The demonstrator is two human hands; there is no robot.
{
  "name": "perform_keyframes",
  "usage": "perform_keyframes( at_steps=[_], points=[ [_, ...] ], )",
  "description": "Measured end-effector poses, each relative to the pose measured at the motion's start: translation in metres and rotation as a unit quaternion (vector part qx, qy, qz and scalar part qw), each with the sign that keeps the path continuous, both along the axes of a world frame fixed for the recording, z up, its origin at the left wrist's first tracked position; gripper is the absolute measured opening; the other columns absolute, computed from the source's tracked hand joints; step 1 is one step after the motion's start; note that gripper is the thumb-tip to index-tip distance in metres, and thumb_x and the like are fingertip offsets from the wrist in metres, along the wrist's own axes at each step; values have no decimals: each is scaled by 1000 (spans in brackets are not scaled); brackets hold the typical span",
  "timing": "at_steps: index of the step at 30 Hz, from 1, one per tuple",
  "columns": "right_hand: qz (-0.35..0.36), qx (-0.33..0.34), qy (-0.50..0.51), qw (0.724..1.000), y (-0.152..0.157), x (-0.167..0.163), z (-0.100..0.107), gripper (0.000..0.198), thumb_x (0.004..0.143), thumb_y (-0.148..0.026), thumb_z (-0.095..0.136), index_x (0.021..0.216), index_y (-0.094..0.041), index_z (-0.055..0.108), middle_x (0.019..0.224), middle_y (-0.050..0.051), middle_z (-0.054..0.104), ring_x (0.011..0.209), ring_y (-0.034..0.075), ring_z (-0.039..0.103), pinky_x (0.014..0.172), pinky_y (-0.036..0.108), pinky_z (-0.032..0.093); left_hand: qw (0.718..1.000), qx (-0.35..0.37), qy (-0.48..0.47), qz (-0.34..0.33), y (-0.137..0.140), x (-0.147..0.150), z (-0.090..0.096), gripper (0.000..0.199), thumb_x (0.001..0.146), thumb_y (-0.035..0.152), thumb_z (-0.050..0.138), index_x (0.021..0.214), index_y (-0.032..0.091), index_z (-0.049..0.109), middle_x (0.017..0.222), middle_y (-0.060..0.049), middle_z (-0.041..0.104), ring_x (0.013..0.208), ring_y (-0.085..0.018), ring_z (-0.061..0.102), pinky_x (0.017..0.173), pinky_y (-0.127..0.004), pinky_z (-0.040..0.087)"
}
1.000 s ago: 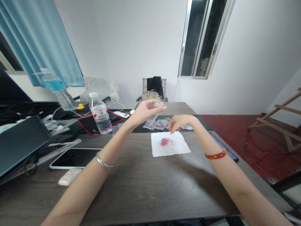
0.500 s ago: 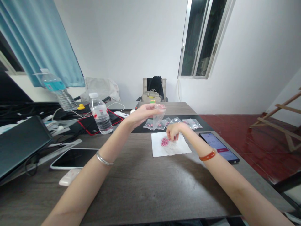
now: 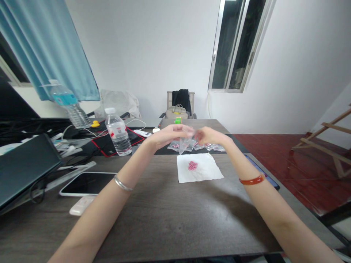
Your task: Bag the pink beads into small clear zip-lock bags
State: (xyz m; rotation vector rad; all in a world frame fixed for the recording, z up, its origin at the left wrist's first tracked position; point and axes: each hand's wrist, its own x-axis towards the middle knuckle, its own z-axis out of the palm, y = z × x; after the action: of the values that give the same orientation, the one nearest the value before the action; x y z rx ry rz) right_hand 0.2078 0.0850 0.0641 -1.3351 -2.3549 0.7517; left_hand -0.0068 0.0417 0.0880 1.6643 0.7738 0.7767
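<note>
Pinched in your left hand point(image 3: 168, 134) was one clear bag point(image 3: 184, 144), hanging at 11 o'clock from the paper point(image 3: 210, 172). Your right hand point(image 3: 210, 136) had its fingers bunched beside the bag's top; whether they gripped anything, I could not tell. One pile of pink beads point(image 3: 192, 166), too tight to count, lay on that single sheet. At 12 o'clock lay at least four filled bags point(image 3: 173, 146), pink showing in some. Two bottles point(image 3: 118, 135) stood at 10 o'clock. Half a second earlier, your right hand was down beside the pile.
</note>
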Motion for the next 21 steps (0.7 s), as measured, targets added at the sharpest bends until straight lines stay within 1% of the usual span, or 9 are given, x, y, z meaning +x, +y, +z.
perform_keyframes(
  at_steps=[1, 3, 5, 7, 10, 14, 16, 18, 21],
  points=[
    [0, 40, 53, 998, -3, 2, 7, 26, 60, -5, 57, 85, -13, 61, 68, 1, 63, 61, 13, 59, 54, 22, 46, 1000, 10, 19, -6, 1, 0, -2, 43, 68, 34, 77, 106, 17, 66, 109, -8, 68, 101, -20, 61, 88, -32, 42],
    [-3, 98, 154, 983, -12, 4, 20, 22, 64, -10, 58, 86, -12, 61, 72, 3, 63, 65, 13, 59, 57, 23, 46, 999, 19, 44, -22, 3, 2, -5, 45, 67, 34, 78, 107, 18, 65, 108, -7, 68, 101, -19, 61, 89, -32, 41],
    [-2, 137, 228, 964, -23, 3, 31, 21, 67, -17, 61, 87, -12, 61, 75, 3, 64, 68, 13, 59, 58, 23, 46, 998, 20, 56, -30, 5, 3, -7, 46, 67, 35, 77, 107, 18, 64, 108, -7, 67, 101, -19, 61, 89, -33, 41],
    [4, 158, 264, 951, -32, 0, 39, 21, 69, -24, 64, 87, -13, 62, 79, 4, 64, 70, 13, 58, 61, 24, 47, 998, 18, 56, -27, 5, 4, -8, 45, 67, 36, 77, 106, 18, 65, 109, -7, 67, 100, -19, 61, 89, -33, 41],
    [25, 156, 265, 951, -43, -6, 45, 21, 70, -30, 67, 83, -13, 62, 81, 5, 64, 70, 12, 57, 65, 27, 48, 999, -4, 30, -24, 4, 6, -10, 43, 68, 36, 76, 106, 17, 65, 108, -8, 67, 98, -19, 62, 86, -32, 42],
    [42, 148, 253, 955, -49, -13, 46, 20, 71, -30, 67, 80, -13, 62, 80, 4, 64, 70, 12, 57, 69, 28, 48, 999, -36, -8, -25, 5, 5, -10, 42, 71, 35, 74, 108, 18, 66, 109, -9, 68, 100, -19, 62, 84, -31, 44],
    [25, 158, 268, 950, -47, -13, 46, 19, 73, -30, 64, 81, -13, 62, 79, 4, 64, 70, 12, 58, 68, 27, 48, 999, -41, -22, -17, 5, 5, -10, 40, 72, 36, 74, 106, 18, 67, 112, -10, 67, 103, -20, 61, 85, -31, 45],
    [-9, 170, 283, 944, -42, -11, 44, 20, 76, -31, 61, 83, -12, 61, 79, 5, 63, 69, 12, 58, 65, 26, 48, 998, -45, -36, -6, 5, 4, -8, 38, 73, 37, 74, 105, 17, 69, 114, -11, 67, 103, -20, 61, 86, -32, 46],
    [-71, 178, 259, 947, -28, -3, 38, 19, 79, -29, 56, 87, -12, 61, 78, 6, 64, 68, 13, 58, 62, 25, 47, 997, -49, -60, 2, 4, 5, -7, 37, 73, 38, 74, 103, 17, 70, 113, -11, 67, 99, -20, 62, 84, -33, 47]
  ],
)
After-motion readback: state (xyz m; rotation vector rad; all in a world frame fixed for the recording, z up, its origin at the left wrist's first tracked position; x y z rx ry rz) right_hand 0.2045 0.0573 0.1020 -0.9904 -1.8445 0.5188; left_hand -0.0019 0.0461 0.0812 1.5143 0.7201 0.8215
